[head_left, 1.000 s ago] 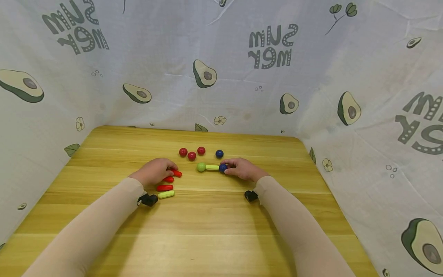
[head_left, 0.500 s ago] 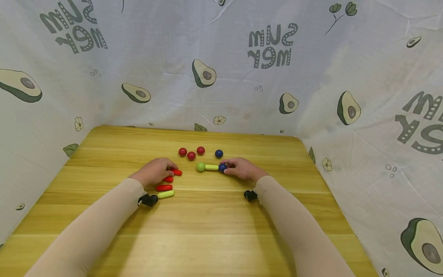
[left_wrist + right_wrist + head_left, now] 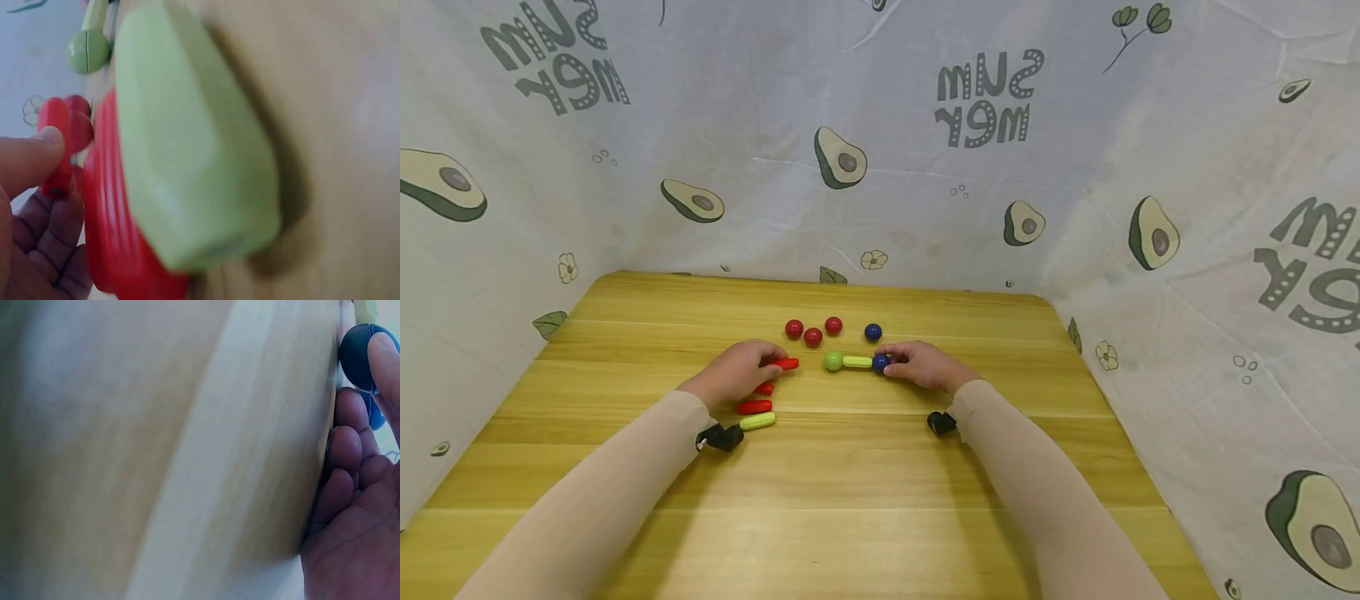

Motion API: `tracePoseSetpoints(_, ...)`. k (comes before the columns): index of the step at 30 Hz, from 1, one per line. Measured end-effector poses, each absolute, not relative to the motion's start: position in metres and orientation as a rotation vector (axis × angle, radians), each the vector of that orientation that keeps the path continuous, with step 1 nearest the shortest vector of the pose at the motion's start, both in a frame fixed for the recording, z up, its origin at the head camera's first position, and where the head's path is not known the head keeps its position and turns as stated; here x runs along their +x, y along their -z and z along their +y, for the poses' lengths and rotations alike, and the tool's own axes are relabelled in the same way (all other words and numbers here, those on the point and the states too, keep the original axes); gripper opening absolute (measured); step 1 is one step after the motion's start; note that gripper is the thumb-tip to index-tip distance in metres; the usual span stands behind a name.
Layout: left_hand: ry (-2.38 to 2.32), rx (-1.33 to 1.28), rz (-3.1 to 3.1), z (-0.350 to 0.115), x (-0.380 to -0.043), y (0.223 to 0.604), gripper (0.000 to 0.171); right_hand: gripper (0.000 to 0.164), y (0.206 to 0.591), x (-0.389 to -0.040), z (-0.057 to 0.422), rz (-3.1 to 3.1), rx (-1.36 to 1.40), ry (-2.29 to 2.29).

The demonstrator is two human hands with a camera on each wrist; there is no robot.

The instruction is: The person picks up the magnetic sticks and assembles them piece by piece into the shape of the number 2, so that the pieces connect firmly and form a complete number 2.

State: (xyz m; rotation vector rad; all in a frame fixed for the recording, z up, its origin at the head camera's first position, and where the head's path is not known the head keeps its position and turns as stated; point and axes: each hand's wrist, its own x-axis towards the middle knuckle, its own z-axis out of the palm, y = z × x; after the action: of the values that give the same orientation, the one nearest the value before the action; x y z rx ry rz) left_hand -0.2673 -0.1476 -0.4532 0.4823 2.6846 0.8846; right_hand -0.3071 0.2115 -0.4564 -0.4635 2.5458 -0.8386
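In the head view my left hand (image 3: 739, 371) pinches a short red rod (image 3: 787, 364) between thumb and fingers. The left wrist view shows this red rod (image 3: 55, 115) tipped up, with a dark spot on its lower end. My right hand (image 3: 928, 367) pinches a blue ball (image 3: 881, 363) between thumb and fingertips. That ball sits at the right end of a yellow-green rod (image 3: 857, 362), whose left end meets a light green ball (image 3: 833, 361). Two more red rods lie by my left hand: one partly hidden rod (image 3: 765, 389) and one lower rod (image 3: 754, 407).
A loose yellow-green rod (image 3: 757, 422) lies near the left wrist camera (image 3: 721, 437). Behind the joined piece are three red balls, including a middle red ball (image 3: 813, 337), and a second blue ball (image 3: 872, 332). A printed cloth (image 3: 910, 208) hangs around the wooden table (image 3: 820, 517).
My left hand has shifted the pinched red rod slightly up and right, off its earlier place by the other red rods. My right hand and the joined piece stay almost still.
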Motion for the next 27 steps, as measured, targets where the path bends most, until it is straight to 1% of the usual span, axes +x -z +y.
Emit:
tracePoseSetpoints(8,-0.887,0.501,2.769,-0.122,-0.251,0.446,0.036,0.041,0.457,-0.308,0.21,2.542,-0.433,0.847)
tracePoseSetpoints(12,-0.955,0.451,2.748,-0.099,-0.24,0.447,0.034,0.041,0.459,-0.309,0.211,2.545,-0.44,0.851)
tracePoseSetpoints(17,-1.029,0.377,2.707,-0.072,-0.23,0.45,0.036,0.042,0.46,-0.309,0.212,2.55,-0.466,0.846)
tracePoseSetpoints(27,-1.162,0.31,2.648,-0.038,-0.227,0.46,0.035,0.045,0.461,-0.31,0.214,2.544,-0.493,0.878)
